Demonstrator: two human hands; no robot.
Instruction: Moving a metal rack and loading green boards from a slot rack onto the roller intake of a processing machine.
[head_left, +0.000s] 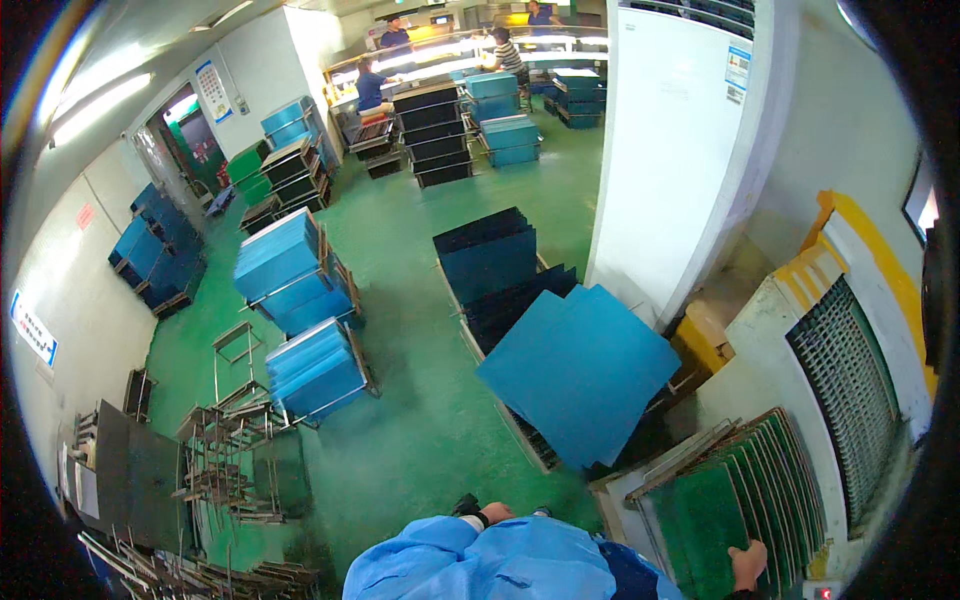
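Your right hand (pixel 748 563) pinches top edge of green panel (pixel 705 525) in rack (pixel 790 480); left hand (pixel 492 515) grip unclear. Blue sheet (pixel 580 372) beyond grip already stacked; many panels remain racked.

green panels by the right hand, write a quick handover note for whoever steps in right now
Right hand: on the top edge of the green panels, which stand on edge in a slotted rack at lower right; grip not clear.
Left hand: low by the blue sleeve, mostly hidden, nothing seen in it.
A blue sheet lies tilted over the dark stack on the green floor.
Done: panels sit in the rack.
Left: no panel is pulled out yet.
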